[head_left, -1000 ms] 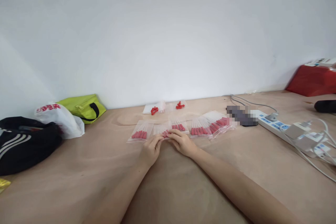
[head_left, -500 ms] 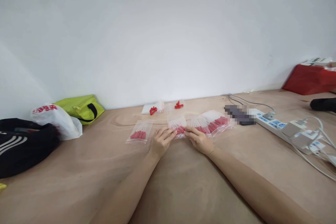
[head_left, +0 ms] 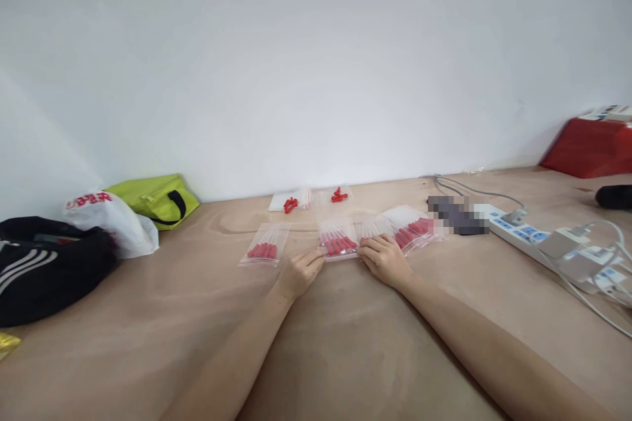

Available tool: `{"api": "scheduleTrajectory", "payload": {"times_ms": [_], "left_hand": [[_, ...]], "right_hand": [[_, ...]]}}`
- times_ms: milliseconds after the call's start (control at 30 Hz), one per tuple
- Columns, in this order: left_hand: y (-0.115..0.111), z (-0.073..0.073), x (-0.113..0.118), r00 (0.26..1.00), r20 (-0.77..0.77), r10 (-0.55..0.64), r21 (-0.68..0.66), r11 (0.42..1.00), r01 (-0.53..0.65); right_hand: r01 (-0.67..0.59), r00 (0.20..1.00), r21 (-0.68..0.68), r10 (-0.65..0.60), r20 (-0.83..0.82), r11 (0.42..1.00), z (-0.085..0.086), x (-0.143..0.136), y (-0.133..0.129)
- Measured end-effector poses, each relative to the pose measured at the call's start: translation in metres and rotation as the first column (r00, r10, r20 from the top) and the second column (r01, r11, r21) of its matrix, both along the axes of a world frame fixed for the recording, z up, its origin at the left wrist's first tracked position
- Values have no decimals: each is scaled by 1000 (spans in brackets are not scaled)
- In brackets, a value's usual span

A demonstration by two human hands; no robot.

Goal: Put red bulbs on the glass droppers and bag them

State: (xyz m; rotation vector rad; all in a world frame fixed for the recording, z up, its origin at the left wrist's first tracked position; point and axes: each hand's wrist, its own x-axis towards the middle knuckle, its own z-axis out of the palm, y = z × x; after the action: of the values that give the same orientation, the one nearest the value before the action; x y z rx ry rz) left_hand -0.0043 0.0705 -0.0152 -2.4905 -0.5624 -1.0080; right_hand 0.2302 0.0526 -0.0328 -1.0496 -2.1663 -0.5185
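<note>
A clear zip bag (head_left: 338, 237) holding several red-ended sticks lies flat at the centre of the table. My left hand (head_left: 300, 272) pinches its lower left corner, fingers pressed together. At the lower right corner is my right hand (head_left: 385, 259), its fingers closed on the bag's edge. Another bag of red-ended sticks (head_left: 265, 245) lies to the left, apart from my left hand. More filled bags (head_left: 409, 229) overlap to the right, partly behind my right hand. Farther back are small red pieces (head_left: 291, 204) on a white stack and other red pieces (head_left: 339, 195) on clear plastic.
On the left are a black bag (head_left: 54, 270), a white plastic bag (head_left: 116, 223) and a yellow-green pouch (head_left: 158, 200). A dark, partly blurred item (head_left: 457, 216), a power strip (head_left: 511, 230) with chargers and cables, and a red bag (head_left: 590, 148) are on the right.
My hands have moved apart from over the middle of the central bag to its lower corners, uncovering the red ends. The whole view has shifted slightly.
</note>
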Motion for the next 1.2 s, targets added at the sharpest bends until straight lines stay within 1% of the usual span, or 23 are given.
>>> {"api": "scheduleTrajectory", "payload": {"times_ms": [200,300,467,567,667,867,1000,1100,1200], "left_hand": [[2,1,3,1000,-15,5,-15,1000,-6],[1,2,5,1000,-10,16,-25,1000,-16],[1,2,3,999,-24,41,-30,999,-41],[1,2,1,997,-34,70,-49,996,-72],[0,4,1,997,-45,71,-71,995,-74],[-2,5,2,998,-29,65,-78,995,-67],[-2,4,1,998,-20,66,-80,995,-67],[-1,4,2,998,-16,68,-85,994,-70],[-2,5,3,998,-22,57,-96,994,-59]], "right_hand": [[15,1000,44,-15,-7,999,2,-3,-2],[-16,1000,97,16,7,995,5,-18,-3],[-74,994,193,58,91,978,8,-53,2],[-102,989,222,74,131,970,10,-61,6],[-112,985,215,79,156,970,10,-59,7],[-77,983,187,43,179,979,9,-51,6],[-40,984,180,8,177,983,9,-33,4],[-11,983,151,-17,182,988,8,-16,0],[31,982,129,-54,179,991,7,-5,-4]]}}
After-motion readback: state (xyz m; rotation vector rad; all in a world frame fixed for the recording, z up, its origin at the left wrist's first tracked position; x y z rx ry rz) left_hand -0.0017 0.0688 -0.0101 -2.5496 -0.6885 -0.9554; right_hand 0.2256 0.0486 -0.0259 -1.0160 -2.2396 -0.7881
